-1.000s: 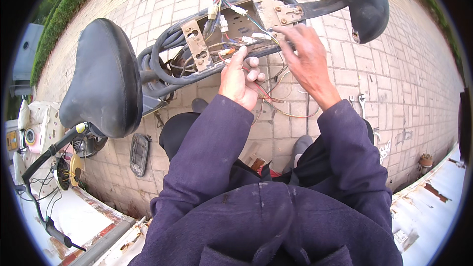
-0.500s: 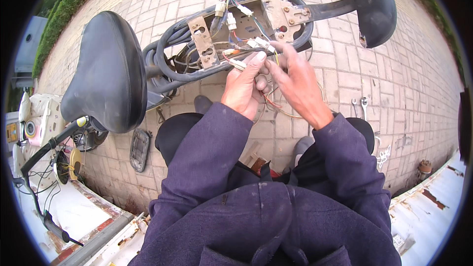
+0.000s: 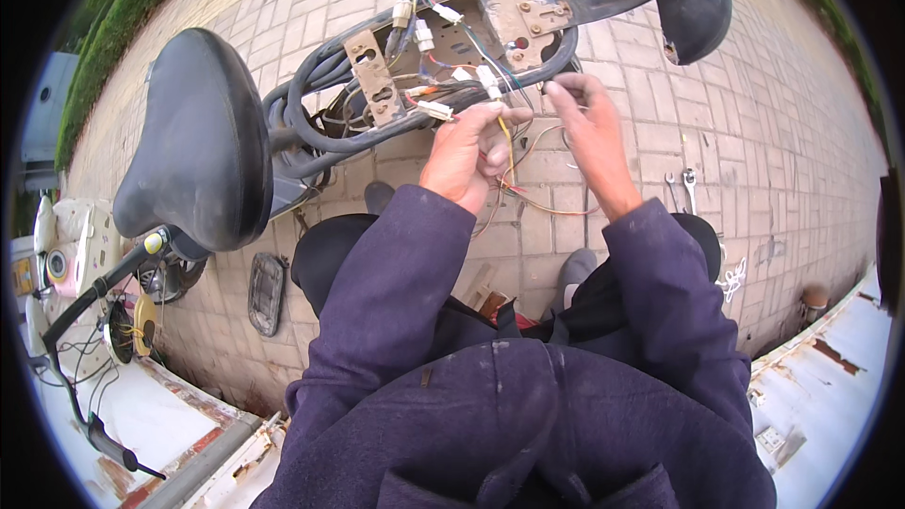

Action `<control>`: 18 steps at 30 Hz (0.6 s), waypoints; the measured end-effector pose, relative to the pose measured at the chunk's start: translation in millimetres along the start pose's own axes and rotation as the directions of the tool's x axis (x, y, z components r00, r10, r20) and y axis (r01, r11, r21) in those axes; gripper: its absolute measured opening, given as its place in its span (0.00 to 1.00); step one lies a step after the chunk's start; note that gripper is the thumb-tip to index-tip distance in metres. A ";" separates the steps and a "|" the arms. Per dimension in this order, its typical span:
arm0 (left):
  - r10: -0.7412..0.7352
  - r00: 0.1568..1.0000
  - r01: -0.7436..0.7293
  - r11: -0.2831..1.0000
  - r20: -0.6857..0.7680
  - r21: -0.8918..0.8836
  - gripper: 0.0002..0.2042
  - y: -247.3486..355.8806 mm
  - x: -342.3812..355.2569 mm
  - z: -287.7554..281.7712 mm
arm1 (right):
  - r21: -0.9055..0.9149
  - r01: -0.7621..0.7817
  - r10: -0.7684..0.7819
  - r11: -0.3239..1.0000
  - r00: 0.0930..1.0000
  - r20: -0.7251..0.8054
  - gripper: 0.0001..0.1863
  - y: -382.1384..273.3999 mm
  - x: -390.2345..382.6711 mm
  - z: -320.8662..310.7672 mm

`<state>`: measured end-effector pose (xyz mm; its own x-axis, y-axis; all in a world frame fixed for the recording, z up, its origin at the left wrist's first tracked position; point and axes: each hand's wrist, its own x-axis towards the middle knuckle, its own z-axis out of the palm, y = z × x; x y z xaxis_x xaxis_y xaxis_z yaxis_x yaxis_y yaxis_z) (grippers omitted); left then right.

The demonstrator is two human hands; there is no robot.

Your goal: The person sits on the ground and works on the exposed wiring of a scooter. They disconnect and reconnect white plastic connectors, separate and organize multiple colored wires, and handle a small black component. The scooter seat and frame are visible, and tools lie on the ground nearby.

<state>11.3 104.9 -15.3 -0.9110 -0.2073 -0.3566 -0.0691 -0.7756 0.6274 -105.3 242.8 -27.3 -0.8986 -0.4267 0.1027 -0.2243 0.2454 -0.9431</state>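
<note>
My left hand is closed at the near side of a dark metal frame, its thumb and forefinger pinching at a yellow wire. A white connector on wires lies just by its thumb, and another white connector sits above the fingertips. To the right, my right hand is apart from the left, thumb and forefinger together at the frame's edge. A small dark bit shows at those fingertips, too small to name. Thin red and brown wires loop below both hands.
A black saddle stands left and a black curved pad far right, both attached to the frame. More white connectors hang within it. Wrenches and a dark oblong tray-like part lie on the paving.
My right hand has moved right, away from the left hand and the connectors. The left hand stays near the wires, its forefinger now pointing right. The whole view has shifted slightly.
</note>
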 end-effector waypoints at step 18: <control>-0.118 0.993 0.105 0.949 0.024 0.296 0.05 -22.0 2.9 -17.0 | -0.057 -0.142 0.153 0.988 0.919 0.365 0.13 35.7 18.6 -118.2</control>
<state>17.1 111.3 -42.0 -0.9061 -0.0998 -0.4111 -0.2820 -0.5818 0.7629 -174.6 346.5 -21.7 -0.7221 -0.6719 -0.1650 -0.1157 0.3523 -0.9287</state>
